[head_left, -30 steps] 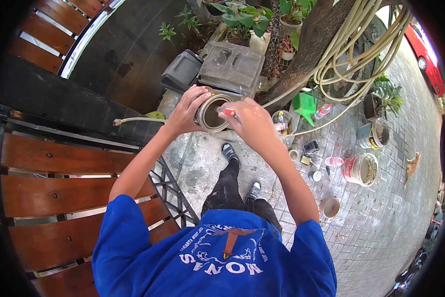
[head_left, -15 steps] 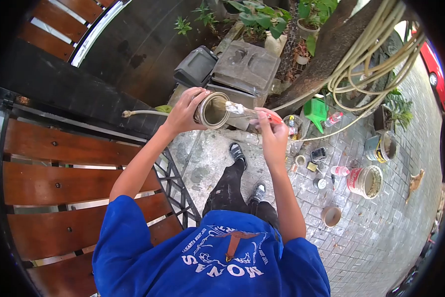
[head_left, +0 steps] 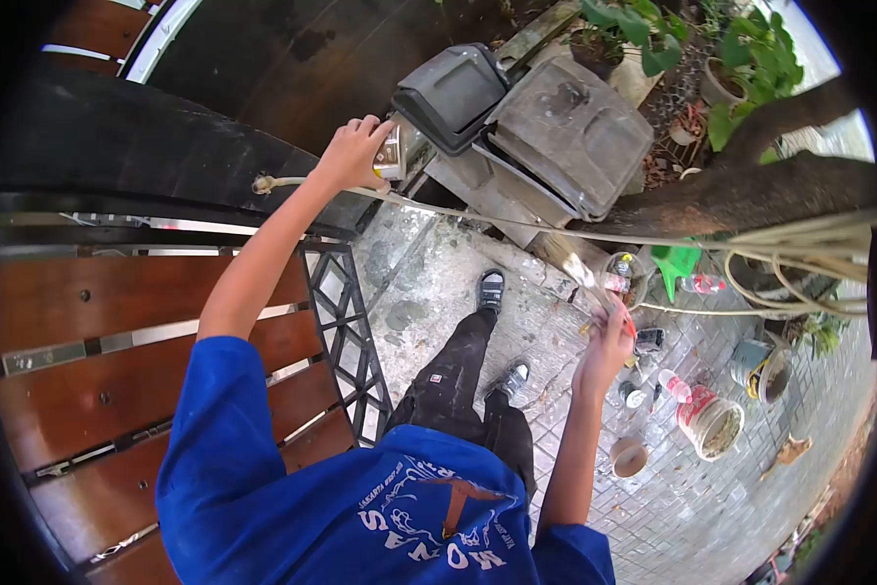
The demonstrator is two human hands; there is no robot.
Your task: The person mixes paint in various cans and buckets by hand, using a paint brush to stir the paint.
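Note:
My left hand point(head_left: 350, 156) reaches far forward, its fingers wrapped round a paint can point(head_left: 389, 156). The can's labelled side shows past my fingers, close to the dark wall and the grey bin; its opening is out of sight. In my right hand point(head_left: 602, 356) is a paintbrush point(head_left: 577, 268), gripped by its red handle. The brush's pale, paint-smeared ferrule and tan bristles point forward and left, overlapping the concrete edge in this view.
A thin hose point(head_left: 438, 210) runs across in front of the bins point(head_left: 570, 136). Slatted wooden panels point(head_left: 155, 302) stand at left. On the paving at right are a red-and-white bucket point(head_left: 701, 424), a brown pot point(head_left: 629, 456), a grey bucket point(head_left: 755, 366) and a green watering can point(head_left: 674, 261).
My left hand has carried the can forward, away from the brush, toward the wall. My right hand has drawn back and right with the brush, now out of the can. The view has shifted.

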